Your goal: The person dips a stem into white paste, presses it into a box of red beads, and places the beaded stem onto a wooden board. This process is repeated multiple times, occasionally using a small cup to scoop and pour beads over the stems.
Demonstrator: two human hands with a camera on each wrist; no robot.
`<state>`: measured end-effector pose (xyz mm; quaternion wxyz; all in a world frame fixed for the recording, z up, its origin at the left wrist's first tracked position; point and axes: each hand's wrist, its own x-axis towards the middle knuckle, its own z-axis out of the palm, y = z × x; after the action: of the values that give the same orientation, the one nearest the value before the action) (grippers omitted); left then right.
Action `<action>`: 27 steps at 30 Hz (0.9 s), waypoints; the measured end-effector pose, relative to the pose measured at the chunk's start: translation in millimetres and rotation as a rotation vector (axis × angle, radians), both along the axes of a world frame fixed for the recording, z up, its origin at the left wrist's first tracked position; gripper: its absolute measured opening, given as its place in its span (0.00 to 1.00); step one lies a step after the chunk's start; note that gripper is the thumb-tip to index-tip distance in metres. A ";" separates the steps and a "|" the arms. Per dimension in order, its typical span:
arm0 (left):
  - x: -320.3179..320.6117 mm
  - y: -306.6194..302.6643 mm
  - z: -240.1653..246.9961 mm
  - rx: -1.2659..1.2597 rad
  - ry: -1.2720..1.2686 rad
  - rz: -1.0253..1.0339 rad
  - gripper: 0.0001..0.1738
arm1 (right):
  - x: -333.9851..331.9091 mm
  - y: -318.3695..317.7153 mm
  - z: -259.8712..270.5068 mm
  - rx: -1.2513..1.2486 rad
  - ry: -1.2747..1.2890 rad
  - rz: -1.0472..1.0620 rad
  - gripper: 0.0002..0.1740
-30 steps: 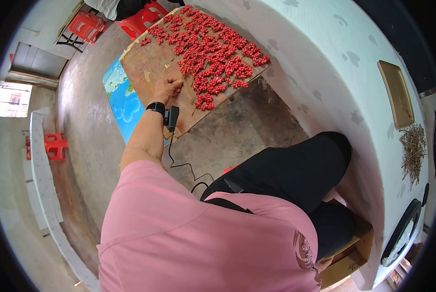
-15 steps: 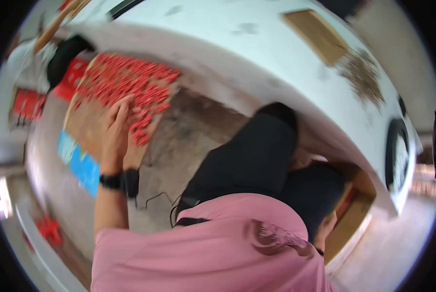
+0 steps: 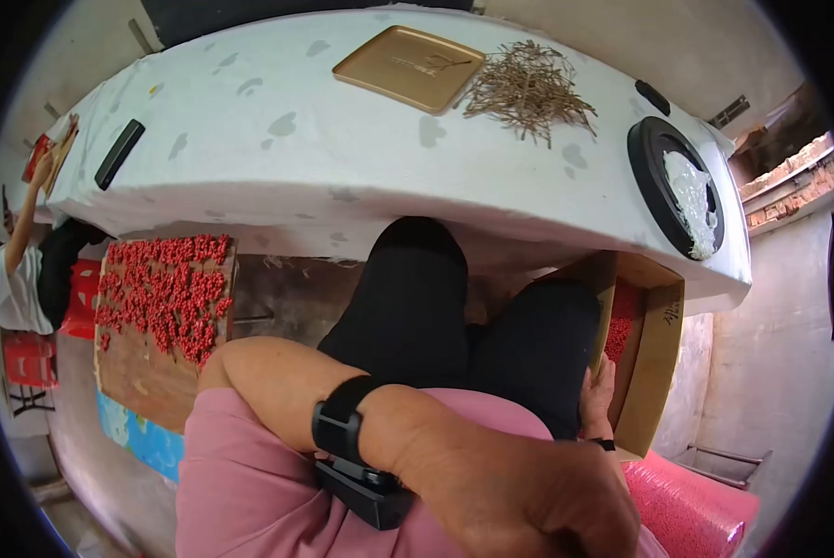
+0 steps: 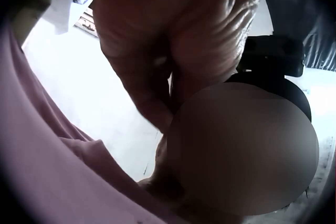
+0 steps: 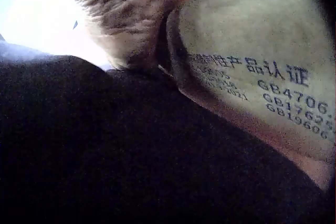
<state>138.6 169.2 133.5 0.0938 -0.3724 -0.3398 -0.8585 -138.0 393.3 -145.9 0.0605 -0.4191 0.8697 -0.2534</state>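
Note:
My left hand [image 3: 538,493] is raised close before the head camera, its back filling the lower middle of that view. In the left wrist view the left hand [image 4: 173,29] reaches its fingers down to the person's head, with no object visible in them. Low at the right, my right hand [image 3: 598,400] grips the near wall of an open cardboard box [image 3: 663,363]. Red berries [image 3: 620,325] lie inside that box. The right wrist view shows the right hand [image 5: 126,19] against the printed box wall [image 5: 252,29], above the dark trousers; its fingertips are hidden.
Clusters of red berries [image 3: 170,288] cover much of a wooden board [image 3: 147,377] at left. A white-clothed table [image 3: 268,130] ahead bears a gold tray [image 3: 389,70], a pile of brown stems [image 3: 528,88] and a black round stand [image 3: 649,177]. Another person [image 3: 17,279] sits far left.
My left hand has lifted from the berry board, passed over the berries and come up to the head. The head view has swung right. The right hand remains at the box.

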 end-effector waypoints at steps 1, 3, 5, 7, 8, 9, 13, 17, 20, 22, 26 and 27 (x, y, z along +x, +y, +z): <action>1.7 -6.9 1.3 -0.045 -0.071 -0.003 0.09 | 1.2 -1.8 -0.7 -0.017 0.008 0.002 0.25; -6.1 -7.1 0.8 -0.091 -0.083 0.079 0.06 | -0.5 1.3 -0.7 -0.017 0.079 -0.004 0.26; -8.6 -3.9 -0.8 -0.101 -0.020 0.254 0.04 | 0.1 -2.1 -1.8 0.003 0.033 -0.010 0.26; -12.0 1.2 -3.0 -0.103 -0.013 0.340 0.05 | -0.2 2.1 -4.5 -0.020 -0.001 -0.030 0.27; -13.4 0.8 -2.7 -0.123 -0.021 0.354 0.05 | -0.5 1.1 -10.0 -0.053 -0.019 -0.028 0.27; -14.9 0.0 -2.7 -0.143 -0.029 0.368 0.05 | -2.6 3.7 -10.6 -0.083 -0.029 -0.034 0.27; -23.1 -21.2 -2.5 -0.268 0.011 0.333 0.10 | 6.5 -4.5 10.2 -0.044 0.009 -0.057 0.28; -27.5 -61.4 -9.5 -0.626 -0.103 0.596 0.14 | 5.8 -3.9 8.3 -0.017 -0.016 -0.091 0.28; -38.6 -83.2 -18.6 -0.756 -0.687 1.265 0.23 | 7.6 -6.3 12.3 -0.045 0.001 -0.062 0.28; -49.3 -148.5 -47.6 -0.887 -0.895 1.438 0.24 | 5.8 -4.6 9.9 -0.039 0.008 -0.061 0.28; -69.1 -232.9 -110.7 -1.233 -0.931 1.903 0.14 | 3.5 -2.1 8.0 -0.018 0.010 -0.048 0.28; -74.5 -243.7 -119.3 -1.307 -0.960 1.918 0.14 | 2.8 -1.1 6.2 -0.020 0.017 -0.044 0.28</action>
<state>64.1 -74.5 14.2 0.3447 0.3969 -0.8345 -0.1651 -135.2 392.1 -139.7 0.0434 -0.4028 0.8766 -0.2599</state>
